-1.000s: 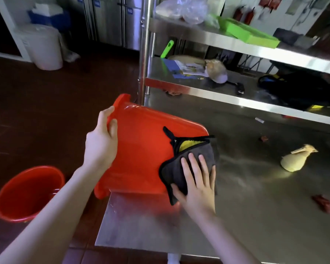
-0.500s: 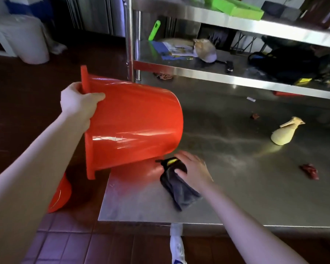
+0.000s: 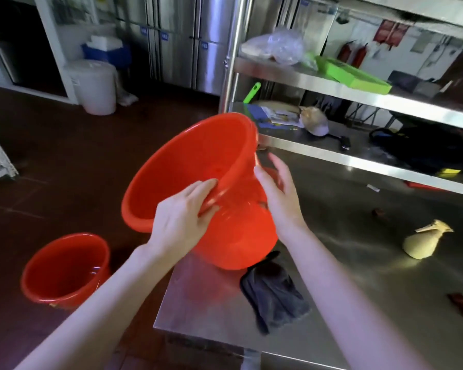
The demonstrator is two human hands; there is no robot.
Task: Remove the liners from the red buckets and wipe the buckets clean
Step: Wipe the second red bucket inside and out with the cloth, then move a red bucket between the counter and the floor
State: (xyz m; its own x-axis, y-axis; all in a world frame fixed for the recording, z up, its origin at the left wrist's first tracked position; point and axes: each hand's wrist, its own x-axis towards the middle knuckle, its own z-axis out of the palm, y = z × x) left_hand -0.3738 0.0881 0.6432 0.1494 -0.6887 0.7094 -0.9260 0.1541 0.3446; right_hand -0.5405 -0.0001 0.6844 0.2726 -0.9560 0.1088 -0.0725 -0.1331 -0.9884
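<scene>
Listing, item one — red bucket (image 3: 198, 161): plastic, held tilted in the air over the near-left corner of the steel table (image 3: 358, 303), with the mouth turned toward 10 o'clock and the base toward 5 o'clock. No liner can be made out inside, though blur at the rim leaves that unsure.

Left hand (image 3: 179, 222): fingers curled over the rim at about 5 o'clock of the mouth, gripping it and apparently bearing the weight.

Right hand (image 3: 278, 198): fingers straight and spread, holding nothing, at the outer wall on the 3 o'clock side. Whether it touches the wall or is just beside it cannot be told.

Grey cloth (image 3: 275, 295): crumpled on the table just under the bucket's base, at 5 o'clock, in neither hand.

Second red bucket (image 3: 46, 292): upright on the floor at 8 o'clock, apart from the table. There is a glint inside, but liner or wet cannot be told.

Handling, as judged: thin-walled plastic, light enough for one hand, with some flex in the wall. It is glossy and likely slippery if damp. The rolled rim is the stiffest, surest hold, and a flat palm on the wall or base would steady it for wiping. It is not fragile, though a drop to the floor might crack it.

Also on the table — beige pouch (image 3: 420, 244), at 3 o'clock, well apart.
</scene>
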